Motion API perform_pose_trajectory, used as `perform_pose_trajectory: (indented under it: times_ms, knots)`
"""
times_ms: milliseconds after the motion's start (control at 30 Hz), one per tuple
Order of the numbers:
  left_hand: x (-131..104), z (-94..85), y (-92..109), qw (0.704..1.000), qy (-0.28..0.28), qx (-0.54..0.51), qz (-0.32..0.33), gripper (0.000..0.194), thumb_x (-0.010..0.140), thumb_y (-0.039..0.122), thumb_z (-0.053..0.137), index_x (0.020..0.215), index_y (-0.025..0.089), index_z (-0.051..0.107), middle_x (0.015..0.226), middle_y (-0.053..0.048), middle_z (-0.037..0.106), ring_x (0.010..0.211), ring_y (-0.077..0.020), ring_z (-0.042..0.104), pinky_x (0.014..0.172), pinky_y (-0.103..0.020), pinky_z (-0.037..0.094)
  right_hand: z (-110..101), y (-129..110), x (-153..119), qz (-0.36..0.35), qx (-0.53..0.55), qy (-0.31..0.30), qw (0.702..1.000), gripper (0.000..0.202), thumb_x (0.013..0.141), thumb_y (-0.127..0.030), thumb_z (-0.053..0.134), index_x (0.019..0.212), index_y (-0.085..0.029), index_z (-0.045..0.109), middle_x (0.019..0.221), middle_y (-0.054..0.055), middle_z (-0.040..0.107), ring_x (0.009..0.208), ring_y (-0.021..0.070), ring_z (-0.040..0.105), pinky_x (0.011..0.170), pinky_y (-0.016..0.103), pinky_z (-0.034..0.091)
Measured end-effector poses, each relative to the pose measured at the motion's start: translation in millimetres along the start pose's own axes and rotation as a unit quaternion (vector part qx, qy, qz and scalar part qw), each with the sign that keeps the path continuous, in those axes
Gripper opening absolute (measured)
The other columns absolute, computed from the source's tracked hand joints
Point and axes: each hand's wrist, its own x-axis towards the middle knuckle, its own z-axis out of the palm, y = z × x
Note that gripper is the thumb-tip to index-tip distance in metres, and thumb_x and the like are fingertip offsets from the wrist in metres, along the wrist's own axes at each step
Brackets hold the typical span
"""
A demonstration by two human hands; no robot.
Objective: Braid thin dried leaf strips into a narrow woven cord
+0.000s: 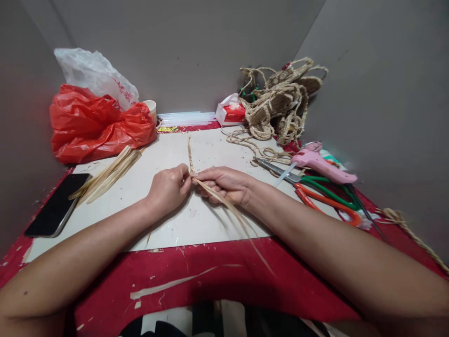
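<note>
My left hand [170,188] and my right hand [220,186] meet over the white board [210,229], fingers pinched close together. Between them is a thin braided cord [190,152] of dried straw-coloured fibre, its finished length pointing away from me. From my right hand's fingertips a loose flat fibre strip [228,204] trails down to the right, past the board's near edge. My left fingers are closed at the cord's near end, though their tips are partly hidden. A bundle of dried leaf strips [114,174] lies left of my left hand.
A phone [58,204] and a red plastic bag [101,128] are at the left. At the right lie large scissors [315,180], a pink glue gun [321,164] and a heap of braided rope [280,105]. Clear glue sticks [185,118], a tissue pack [230,112] and a paper cup [150,107] stand behind.
</note>
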Motion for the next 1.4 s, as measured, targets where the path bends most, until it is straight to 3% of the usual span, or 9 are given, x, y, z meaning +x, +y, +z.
perform_pose_trajectory:
  times_ms: [167, 367, 500, 633, 733, 833, 1033, 1267, 1400]
  knots:
    - [4.3, -1.4, 1.6, 0.977, -0.011, -0.206, -0.057, 0.017, 0.079, 0.018, 0.049, 0.062, 0.017, 0.047, 0.058, 0.003, 0.046, 0.055, -0.0089, 0.039, 0.055, -0.025, 0.031, 7.4, -1.2, -5.7, -0.030, -0.079, 0.046, 0.995, 0.028, 0.087, -0.015, 0.051, 0.064, -0.017, 0.037, 0.048, -0.011, 0.020, 0.037, 0.0008, 0.010, 0.029, 0.009, 0.012]
    - [9.1, -2.8, 0.7, 0.938, -0.034, -0.332, -0.091, 0.016, 0.078, 0.025, 0.057, 0.065, 0.015, 0.053, 0.056, 0.005, 0.043, 0.052, -0.0068, 0.035, 0.050, -0.022, 0.028, 6.6, -0.8, -5.2, -0.069, -0.105, 0.072, 0.989, 0.022, 0.086, -0.018, 0.050, 0.066, -0.017, 0.040, 0.047, -0.011, 0.018, 0.037, 0.0023, 0.010, 0.030, 0.011, 0.010]
    - [12.0, -6.9, 3.1, 0.881, -0.089, -0.437, -0.156, 0.014, 0.074, 0.025, 0.062, 0.070, 0.016, 0.052, 0.054, 0.005, 0.044, 0.046, -0.0049, 0.034, 0.044, -0.021, 0.025, 6.4, -0.4, -5.0, -0.090, -0.126, 0.105, 0.982, 0.025, 0.082, -0.019, 0.052, 0.062, -0.018, 0.036, 0.045, -0.011, 0.019, 0.036, 0.0024, 0.011, 0.030, 0.013, 0.009]
    - [15.1, -10.0, 2.8, 0.812, -0.163, -0.513, -0.225, 0.013, 0.073, 0.025, 0.060, 0.068, 0.018, 0.050, 0.044, 0.009, 0.031, 0.036, -0.0034, 0.022, 0.038, -0.021, 0.013, 11.8, -0.3, -7.7, -0.115, -0.205, 0.150, 0.960, 0.027, 0.080, -0.018, 0.055, 0.061, -0.019, 0.036, 0.044, -0.011, 0.023, 0.035, 0.0020, 0.011, 0.031, 0.015, 0.009]
    - [17.3, -9.7, 0.0, 0.791, -0.192, -0.521, -0.255, 0.017, 0.075, 0.027, 0.061, 0.066, 0.019, 0.049, 0.043, 0.009, 0.026, 0.035, -0.0029, 0.018, 0.038, -0.021, 0.009, 13.7, 0.8, -8.6, -0.133, -0.271, 0.172, 0.938, 0.030, 0.081, -0.015, 0.051, 0.058, -0.019, 0.033, 0.043, -0.010, 0.024, 0.035, 0.0025, 0.013, 0.033, 0.018, 0.009]
    - [19.2, -9.3, -1.8, 0.798, -0.217, -0.497, -0.263, 0.020, 0.076, 0.029, 0.062, 0.065, 0.019, 0.049, 0.044, 0.008, 0.027, 0.035, -0.0029, 0.019, 0.038, -0.021, 0.010, 11.1, 2.4, -8.2, -0.164, -0.360, 0.179, 0.901, 0.029, 0.082, -0.017, 0.050, 0.056, -0.018, 0.038, 0.044, -0.008, 0.027, 0.037, 0.0031, 0.017, 0.036, 0.020, 0.011]
    - [22.2, -13.3, -0.9, 0.787, -0.290, -0.479, -0.259, 0.023, 0.080, 0.032, 0.061, 0.063, 0.019, 0.053, 0.047, 0.006, 0.025, 0.037, -0.0031, 0.018, 0.039, -0.023, 0.009, 10.5, -1.5, -13.2, -0.195, -0.553, 0.185, 0.789, 0.022, 0.082, -0.019, 0.048, 0.061, -0.014, 0.050, 0.054, -0.004, 0.037, 0.050, 0.0065, 0.030, 0.048, 0.021, 0.024]
    - [22.9, -13.1, -0.1, 0.784, -0.278, -0.486, -0.267, 0.023, 0.081, 0.033, 0.060, 0.063, 0.020, 0.054, 0.045, 0.007, 0.023, 0.037, -0.0040, 0.016, 0.039, -0.023, 0.011, 16.9, -1.3, -14.2, -0.209, -0.648, 0.221, 0.698, 0.021, 0.082, -0.014, 0.045, 0.063, -0.014, 0.054, 0.059, 0.000, 0.049, 0.056, 0.0095, 0.037, 0.056, 0.024, 0.028]
    - [21.5, -11.8, 3.9, 0.803, -0.250, -0.463, -0.279, 0.022, 0.081, 0.028, 0.057, 0.062, 0.019, 0.050, 0.043, 0.007, 0.027, 0.036, -0.0043, 0.018, 0.038, -0.022, 0.011, 23.9, 1.3, -16.2, -0.196, -0.702, 0.263, 0.632, 0.021, 0.085, -0.020, 0.047, 0.074, -0.014, 0.063, 0.075, 0.009, 0.063, 0.065, 0.0142, 0.049, 0.063, 0.027, 0.033]
